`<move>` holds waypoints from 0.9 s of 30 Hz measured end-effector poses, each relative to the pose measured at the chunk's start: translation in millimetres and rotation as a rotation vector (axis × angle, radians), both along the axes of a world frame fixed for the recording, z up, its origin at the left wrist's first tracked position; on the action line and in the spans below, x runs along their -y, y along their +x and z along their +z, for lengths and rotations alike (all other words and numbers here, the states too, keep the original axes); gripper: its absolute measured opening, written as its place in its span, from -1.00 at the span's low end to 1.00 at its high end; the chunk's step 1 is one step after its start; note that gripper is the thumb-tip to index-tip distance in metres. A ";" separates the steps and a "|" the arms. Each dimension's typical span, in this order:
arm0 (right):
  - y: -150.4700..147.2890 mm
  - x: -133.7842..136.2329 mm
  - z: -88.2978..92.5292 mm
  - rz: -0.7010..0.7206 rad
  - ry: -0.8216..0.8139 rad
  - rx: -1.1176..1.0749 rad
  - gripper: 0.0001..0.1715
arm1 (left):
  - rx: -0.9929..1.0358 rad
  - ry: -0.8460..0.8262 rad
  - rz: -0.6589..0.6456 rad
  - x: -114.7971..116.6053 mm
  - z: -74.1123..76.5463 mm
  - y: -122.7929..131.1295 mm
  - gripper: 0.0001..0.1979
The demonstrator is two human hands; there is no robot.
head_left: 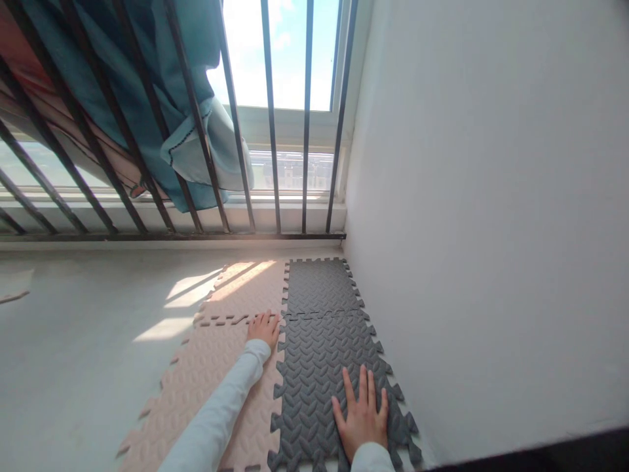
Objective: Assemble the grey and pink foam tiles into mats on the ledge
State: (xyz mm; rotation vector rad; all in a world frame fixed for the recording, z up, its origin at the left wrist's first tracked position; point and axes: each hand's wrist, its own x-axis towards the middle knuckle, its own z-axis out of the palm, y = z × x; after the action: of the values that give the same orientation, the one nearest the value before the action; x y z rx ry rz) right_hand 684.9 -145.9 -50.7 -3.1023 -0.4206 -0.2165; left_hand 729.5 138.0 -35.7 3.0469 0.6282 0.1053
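Observation:
Interlocking foam mat tiles lie on the floor in the corner. Two pink tiles [211, 373] form the left column and two grey tiles [319, 341] the right column. My left hand [264, 328] lies flat, fingers out, on the near pink tile at the spot where the tiles' seams meet. My right hand [362, 416] rests flat with spread fingers on the near grey tile, close to its right edge by the wall. Both hands hold nothing.
A white wall [491, 229] runs along the right edge of the mats. Black window bars [270, 131] stand behind the mats, with teal cloth [162, 98] hanging over them. Bare grey floor [83, 328] stretches to the left, partly sunlit.

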 end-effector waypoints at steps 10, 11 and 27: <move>-1.9 -1.5 8.9 -0.004 -0.010 0.023 -0.31 | 0.072 -0.027 0.037 -9.8 -19.6 1.4 -0.59; -2.2 -1.5 9.5 -0.002 -0.009 0.027 -0.32 | 0.078 -0.031 0.044 -10.4 -20.1 2.3 -0.60; -2.4 -1.2 10.7 -0.002 -0.015 0.031 -0.32 | -0.081 -0.265 0.279 -22.5 27.8 21.1 -0.74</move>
State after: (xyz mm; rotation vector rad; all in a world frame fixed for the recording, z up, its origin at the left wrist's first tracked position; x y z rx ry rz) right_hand 682.6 -144.7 -40.0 -3.1176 -0.4216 -0.2628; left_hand 750.5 160.5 -7.9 2.7060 0.9839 -0.0891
